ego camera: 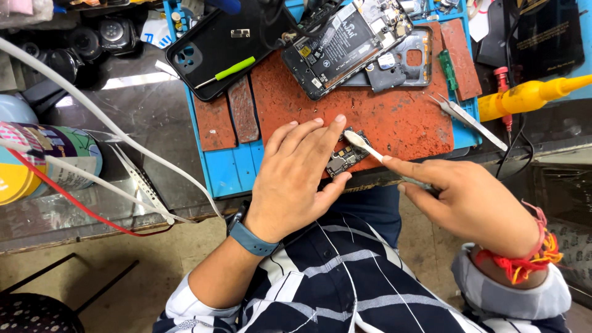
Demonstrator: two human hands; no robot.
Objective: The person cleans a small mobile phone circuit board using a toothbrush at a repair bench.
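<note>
Your left hand [295, 179] lies flat and spread over the near edge of the red work mat [394, 117], its thumb and fingertips pinning a small dark circuit board [345, 157] just below the picture's centre. Your right hand [468, 200], at about four o'clock from the board, is closed around a thin white brush [364, 145], forefinger stretched along its handle; the bristled tip touches the board's top edge.

The board is small, dark and crowded with tiny metal parts, and your left fingers hide most of it.

At twelve o'clock from the board lies an opened phone [342, 43], back off, its dark battery and boards showing, partly over a grey inner frame [404, 61]. At eleven o'clock a black phone back cover [216, 46] lies inside-up, holding a green-handled screwdriver [228, 71]. Silver tweezers [468, 120] rest at the mat's right edge, at about two o'clock, with a yellow tool [530, 92] beyond them.

The red mat sits on a blue silicone mat [231, 169], which lies on a glass tabletop [142, 129]. White cables [111, 123] and a red wire [68, 197] cross the glass at nine o'clock, near a colourful round container [43, 160]; what it holds you cannot tell. Below the tabletop is a tan floor [154, 259].
</note>
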